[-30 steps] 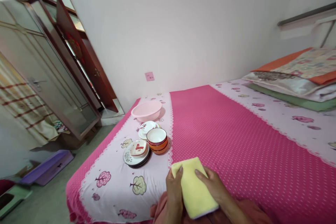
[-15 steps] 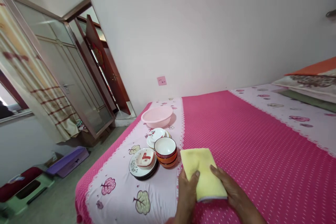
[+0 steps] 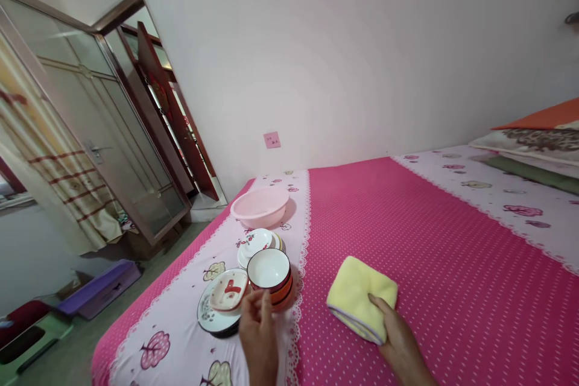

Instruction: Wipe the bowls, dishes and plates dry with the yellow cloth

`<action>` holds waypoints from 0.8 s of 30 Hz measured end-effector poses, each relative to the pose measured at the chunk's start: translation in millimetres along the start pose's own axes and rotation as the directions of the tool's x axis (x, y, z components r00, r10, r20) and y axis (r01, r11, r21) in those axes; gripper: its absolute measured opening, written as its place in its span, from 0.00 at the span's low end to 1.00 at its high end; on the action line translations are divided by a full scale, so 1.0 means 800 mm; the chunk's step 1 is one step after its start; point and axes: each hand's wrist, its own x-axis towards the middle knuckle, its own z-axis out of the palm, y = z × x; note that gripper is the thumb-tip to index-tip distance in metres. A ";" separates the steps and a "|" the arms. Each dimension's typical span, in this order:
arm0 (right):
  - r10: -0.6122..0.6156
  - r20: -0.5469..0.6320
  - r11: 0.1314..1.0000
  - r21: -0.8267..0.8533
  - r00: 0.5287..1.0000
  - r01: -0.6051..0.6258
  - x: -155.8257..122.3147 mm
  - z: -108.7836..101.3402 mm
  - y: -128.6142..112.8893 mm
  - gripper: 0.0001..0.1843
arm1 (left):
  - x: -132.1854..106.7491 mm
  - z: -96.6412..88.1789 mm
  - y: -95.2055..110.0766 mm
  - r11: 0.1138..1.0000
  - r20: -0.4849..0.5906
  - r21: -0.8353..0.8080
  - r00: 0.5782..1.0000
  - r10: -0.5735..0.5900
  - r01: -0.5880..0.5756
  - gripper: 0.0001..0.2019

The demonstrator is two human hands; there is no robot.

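Observation:
A folded yellow cloth (image 3: 359, 295) lies on the pink dotted bedsheet (image 3: 434, 253). My right hand (image 3: 398, 344) grips its near corner, thumb on top. My left hand (image 3: 257, 335) is off the cloth, fingers loosely apart and empty, just in front of a stack of red and orange bowls (image 3: 270, 274). Left of the bowls a small red-patterned dish (image 3: 230, 289) rests on a stack of plates (image 3: 212, 319). Behind them sit more small white plates (image 3: 256, 241) and a pink plastic basin (image 3: 259, 205).
Folded quilts and a pillow (image 3: 534, 145) lie at the bed's right end. The bed's left edge drops to a grey floor with a purple box (image 3: 94, 289). A glass door (image 3: 90, 132) and a wooden door stand open at the left.
My left hand left the cloth and moved left toward the bowls. The cloth now sits folded smaller and further right, held by my right hand alone.

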 end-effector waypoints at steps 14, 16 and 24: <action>-0.013 -0.027 0.995 -0.096 1.000 0.010 -0.011 0.009 0.007 0.29 | 0.156 -0.014 0.055 0.470 0.386 0.836 0.911 -0.142 -0.281 0.16; -0.009 -0.028 0.995 -0.100 1.000 0.006 -0.012 0.010 0.006 0.27 | 0.166 -0.015 0.054 0.468 0.401 0.838 0.899 -0.179 -0.281 0.10; 0.021 -0.039 0.997 -0.075 0.999 -0.024 -0.017 0.017 0.001 0.25 | 0.176 -0.022 0.063 0.626 0.419 0.755 0.878 -0.232 -0.194 0.06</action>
